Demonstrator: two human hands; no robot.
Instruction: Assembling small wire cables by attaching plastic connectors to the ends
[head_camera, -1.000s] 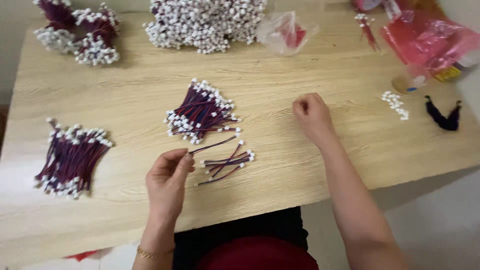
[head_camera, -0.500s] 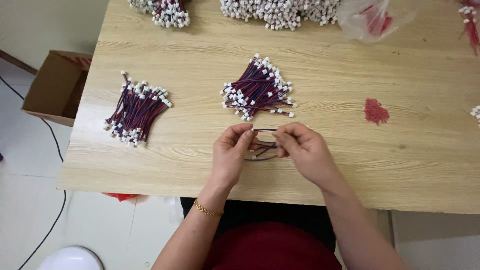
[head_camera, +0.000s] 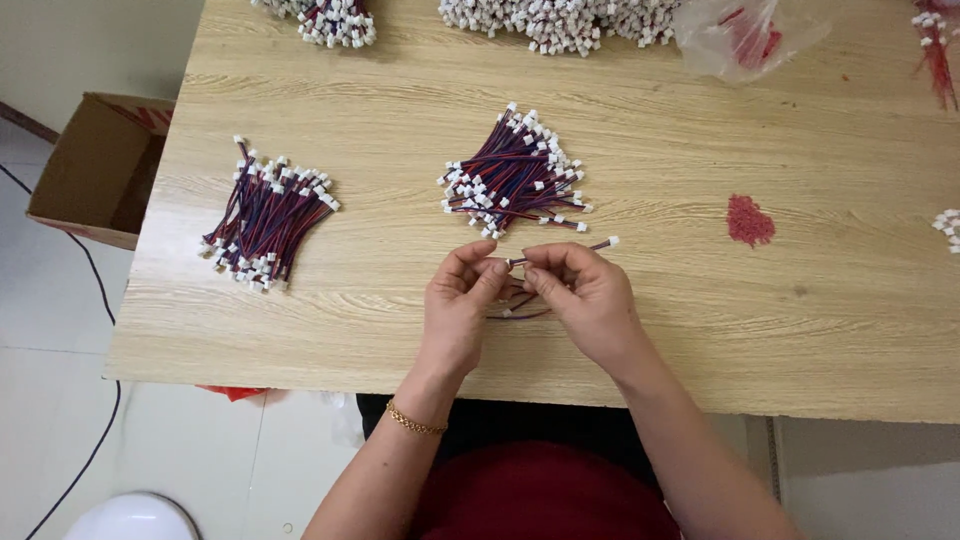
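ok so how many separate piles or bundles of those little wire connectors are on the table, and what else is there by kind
wire connector piles fully in view: 2, left bundle and middle bundle
wire connector piles cut off by the top edge: 2, and
small wire bunch in both hands' grip: 1
clear plastic bags: 1
cardboard boxes: 1
red scrap patches: 1
total: 8

Desk (head_camera: 700, 330) under hands: pale wood-grain laminate, smooth, matt. Wire bundle (head_camera: 515, 180) just beyond hands: red and dark plastic-sheathed leads, white hard-plastic plugs, slight sheen. Bag (head_camera: 745, 35) far beyond right hand (head_camera: 585, 300): thin clear plastic, crinkled, glossy. Box (head_camera: 100, 165) far left of left hand (head_camera: 462, 305): brown cardboard, matt. Bracelet (head_camera: 415, 420) on left wrist: shiny gold-coloured metal.
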